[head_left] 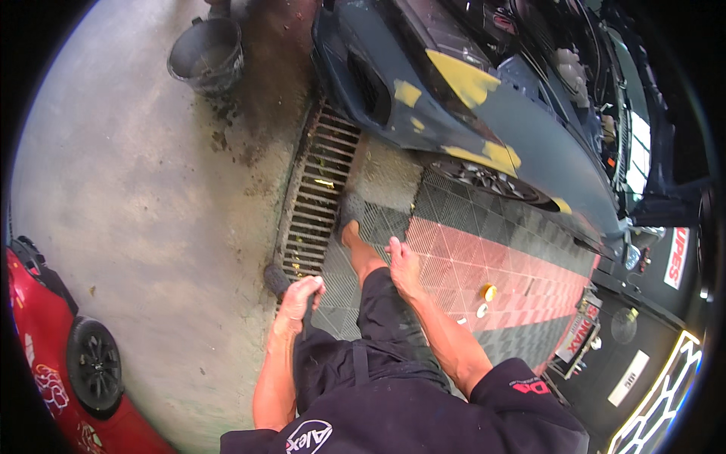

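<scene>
My left hand [299, 296] hangs in front of my left thigh, over the edge of the floor drain grate [318, 189]. Its fingers curl loosely, with the thumb apart, and no object shows in it. Farther right, my right hand [405, 266] is raised beside my knee, above the ribbed floor tiles [446, 253]. A finger or thumb sticks up from it; the other fingers are partly hidden, and I see nothing held. Neither hand touches anything. Ahead stands a dark grey car [529, 129] with yellow filler patches [469, 79] on its front and its hood raised.
A black bucket [206, 57] stands on the concrete at the far left. A red car [53, 363] is at the left edge. On the tiles to my right lie a small yellow round item [490, 292] and a white one [482, 310]. My feet are by the grate.
</scene>
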Demonstrator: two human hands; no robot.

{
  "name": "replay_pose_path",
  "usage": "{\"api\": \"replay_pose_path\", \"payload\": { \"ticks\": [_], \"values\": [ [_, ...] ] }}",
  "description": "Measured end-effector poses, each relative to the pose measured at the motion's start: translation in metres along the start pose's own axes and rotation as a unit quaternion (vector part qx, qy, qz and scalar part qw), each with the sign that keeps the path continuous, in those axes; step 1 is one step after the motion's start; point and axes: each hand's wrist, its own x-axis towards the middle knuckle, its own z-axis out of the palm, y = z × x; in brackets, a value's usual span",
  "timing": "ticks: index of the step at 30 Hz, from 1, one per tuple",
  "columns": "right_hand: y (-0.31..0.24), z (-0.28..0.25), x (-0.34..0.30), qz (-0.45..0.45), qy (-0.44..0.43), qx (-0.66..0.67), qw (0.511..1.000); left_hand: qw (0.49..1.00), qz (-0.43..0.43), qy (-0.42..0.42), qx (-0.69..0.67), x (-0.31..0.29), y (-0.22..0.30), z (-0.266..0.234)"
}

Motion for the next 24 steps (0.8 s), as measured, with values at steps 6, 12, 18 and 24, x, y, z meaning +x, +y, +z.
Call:
{"api": "replay_pose_path", "payload": {
  "ticks": [6,12,18,24],
  "values": [
    [0.03,-0.013,0.076,0.008,0.043,0.225,0.973,1.0,-0.019,0.01,0.001,0.075,0.038,0.067],
    [0.005,-0.033,0.103,0.021,0.056,0.219,0.974,0.991,-0.072,0.008,0.108,0.108,0.1,0.098],
    [-0.031,-0.009,0.102,0.102,0.082,0.262,0.956,0.985,-0.078,-0.033,0.153,0.136,0.146,0.052],
    [-0.115,0.048,0.149,-0.003,0.21,0.396,0.894,0.983,-0.053,-0.03,0.173,0.216,0.192,-0.01]
  ]
}}
